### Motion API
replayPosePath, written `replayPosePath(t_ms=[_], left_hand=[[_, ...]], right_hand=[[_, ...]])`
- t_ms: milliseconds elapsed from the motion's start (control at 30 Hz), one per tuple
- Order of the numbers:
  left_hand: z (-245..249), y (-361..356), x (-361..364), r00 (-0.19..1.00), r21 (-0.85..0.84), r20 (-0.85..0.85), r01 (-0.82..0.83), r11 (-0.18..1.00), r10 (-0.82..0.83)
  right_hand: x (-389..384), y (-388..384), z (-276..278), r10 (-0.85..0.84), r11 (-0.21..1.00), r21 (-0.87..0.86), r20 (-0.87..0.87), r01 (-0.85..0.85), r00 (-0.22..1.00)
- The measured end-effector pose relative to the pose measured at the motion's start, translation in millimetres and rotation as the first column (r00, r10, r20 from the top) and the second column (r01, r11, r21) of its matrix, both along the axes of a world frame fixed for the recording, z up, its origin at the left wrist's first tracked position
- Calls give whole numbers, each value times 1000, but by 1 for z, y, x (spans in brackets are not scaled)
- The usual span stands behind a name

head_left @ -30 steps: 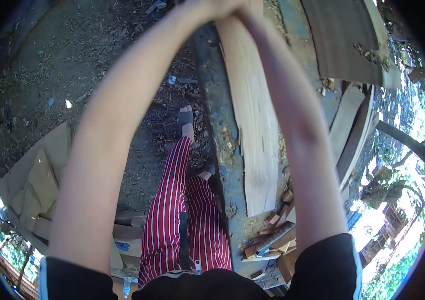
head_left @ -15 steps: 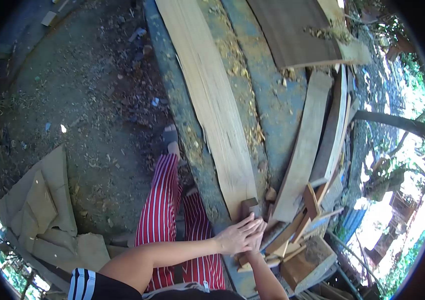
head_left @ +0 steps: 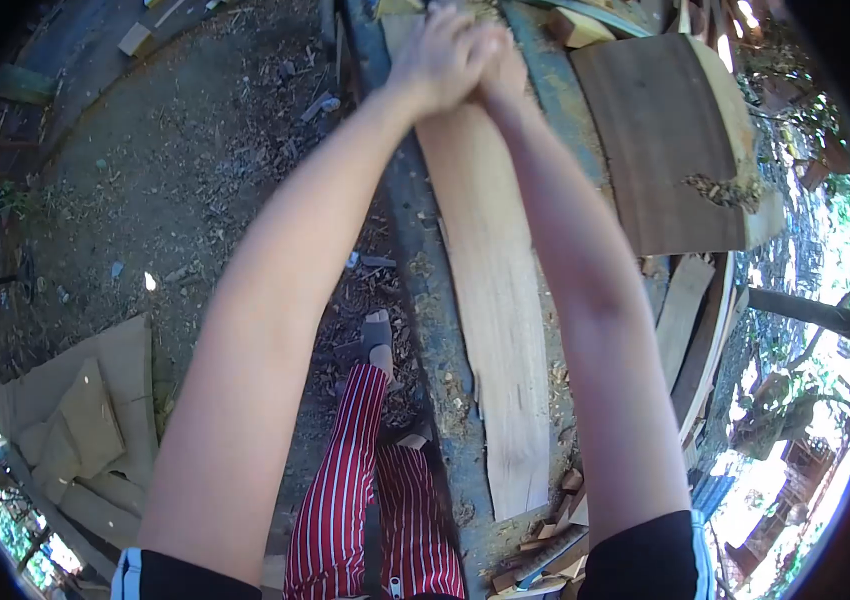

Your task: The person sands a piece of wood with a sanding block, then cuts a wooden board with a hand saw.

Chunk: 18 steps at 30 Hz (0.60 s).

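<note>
A long pale wooden board [head_left: 490, 270] lies lengthwise on the worn bench [head_left: 435, 340]. Both my arms reach out to the board's far part. My left hand [head_left: 437, 65] and my right hand [head_left: 500, 70] are close together there, closed over the wooden hand plane seen in the earlier view. The hands now cover the plane almost wholly, and motion blurs the fingers.
A wide dark slab [head_left: 660, 145] lies at the right of the bench. Narrow boards [head_left: 685, 310] and offcuts [head_left: 555, 560] lie at the near right. Cardboard-like sheets [head_left: 95, 420] rest on the littered ground [head_left: 195, 200] at left.
Both hands have travelled from the board's near end to its far part, and my arms are stretched out. The view has shifted, and the plane's dark block is now hidden.
</note>
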<state>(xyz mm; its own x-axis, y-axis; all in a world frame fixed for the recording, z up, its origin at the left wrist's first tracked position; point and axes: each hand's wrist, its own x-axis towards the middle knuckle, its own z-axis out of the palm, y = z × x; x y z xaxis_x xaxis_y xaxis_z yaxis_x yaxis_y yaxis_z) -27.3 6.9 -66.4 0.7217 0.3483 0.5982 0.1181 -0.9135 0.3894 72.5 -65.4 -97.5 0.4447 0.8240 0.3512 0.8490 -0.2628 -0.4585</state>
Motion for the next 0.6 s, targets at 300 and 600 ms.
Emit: replayPosePath(t_ms=[300,600], left_hand=[[26,-169,-100,969,-24,-226,92,995,-95],[57,-488,-314,573,-640,-294,476,603,-765]], right_hand=[[-102,-187,30,105,989,-133,307,-67,946],[-347,-606,55,-31,632,-767,-160,-105,987]])
